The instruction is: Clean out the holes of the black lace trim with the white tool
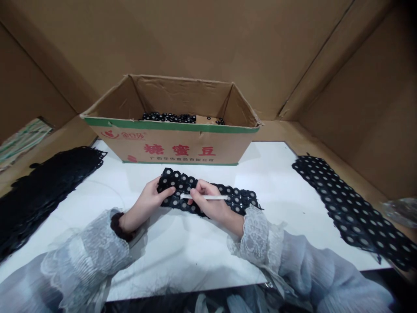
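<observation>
A black rubbery sheet (239,198) with rows of pale round spots lies across the white tabletop in front of me. My left hand (146,203) grips its left end, the thumb pressed on top and the other fingers mostly hidden behind or beneath it. Pinched in my right hand (211,205) is a thin white stick (216,197), held like a pen over the middle of the sheet. The stick's tip points left, close to the spots near my left thumb; whether it touches the sheet I cannot tell.
An open cardboard box (176,145) stands behind the sheet, with small black rings (169,117) inside. Stacked black sheets (48,184) lie at the left, and more spotted sheets (352,208) at the right. Cardboard walls (208,39) enclose the white table (189,261). Clear plastic (402,211) sits far right.
</observation>
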Available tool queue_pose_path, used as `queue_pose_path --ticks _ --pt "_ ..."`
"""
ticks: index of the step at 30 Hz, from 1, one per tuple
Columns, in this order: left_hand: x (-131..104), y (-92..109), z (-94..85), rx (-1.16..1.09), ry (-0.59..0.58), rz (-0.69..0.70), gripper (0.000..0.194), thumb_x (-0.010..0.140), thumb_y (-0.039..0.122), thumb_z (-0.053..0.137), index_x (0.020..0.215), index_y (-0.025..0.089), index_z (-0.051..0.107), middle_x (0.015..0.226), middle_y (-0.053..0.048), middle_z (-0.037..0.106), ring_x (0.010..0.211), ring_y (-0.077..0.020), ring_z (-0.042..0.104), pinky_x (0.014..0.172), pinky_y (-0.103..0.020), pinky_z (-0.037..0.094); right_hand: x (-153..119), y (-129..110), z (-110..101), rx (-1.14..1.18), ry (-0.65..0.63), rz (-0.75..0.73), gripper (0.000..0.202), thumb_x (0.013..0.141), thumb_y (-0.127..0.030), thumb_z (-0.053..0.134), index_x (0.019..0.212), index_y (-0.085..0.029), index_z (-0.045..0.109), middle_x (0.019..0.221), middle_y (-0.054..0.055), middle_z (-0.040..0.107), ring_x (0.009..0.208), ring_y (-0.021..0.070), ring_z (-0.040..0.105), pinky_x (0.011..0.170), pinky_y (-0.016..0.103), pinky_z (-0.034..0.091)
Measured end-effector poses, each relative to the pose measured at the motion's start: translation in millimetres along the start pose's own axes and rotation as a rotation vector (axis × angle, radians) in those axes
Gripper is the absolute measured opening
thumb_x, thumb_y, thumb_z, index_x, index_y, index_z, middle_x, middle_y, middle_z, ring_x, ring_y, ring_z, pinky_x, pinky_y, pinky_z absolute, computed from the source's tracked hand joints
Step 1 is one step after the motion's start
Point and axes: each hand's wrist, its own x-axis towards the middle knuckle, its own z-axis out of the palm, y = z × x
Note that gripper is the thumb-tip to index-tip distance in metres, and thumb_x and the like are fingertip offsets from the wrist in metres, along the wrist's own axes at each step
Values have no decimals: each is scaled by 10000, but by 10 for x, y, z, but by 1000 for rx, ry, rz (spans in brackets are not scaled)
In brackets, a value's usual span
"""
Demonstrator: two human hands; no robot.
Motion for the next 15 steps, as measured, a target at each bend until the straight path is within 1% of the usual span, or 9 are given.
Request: queue_pose_path --ticks 5,9,12,15 --pt "-1 7 5 -1 2 0 356 719 386 595 944 113 556 962 -86 652 876 -232 589 759 -324 468 -1 -5 4 0 -38 -17 253 835 -339 473 656 -191 374 618 1 608 538 88 500 496 195 340" --pt "4 -26 3 -1 1 13 365 717 405 595 941 120 555 951 -81 654 874 -232 591 767 -335 471 -1 -6 7 -51 -48 -16 260 840 -352 467 661 -192 370 621 0 605 541 89 493 499 200 338" --pt "9 -31 3 -7 13 19 366 721 404 593 952 123 556 968 -82 652 882 -234 592 774 -344 474 -22 -24 0 -122 -57 -42 260 844 -378 464 681 -190 390 628 -10 587 542 85 467 511 204 338" --pt "-6 -14 15 9 27 51 347 736 396 582 951 126 550 956 -79 647 871 -227 588 762 -335 476 -55 -47 -14 -263 -97 -82 279 842 -430 463 711 -185 433 634 -23 544 538 79 429 509 204 318"
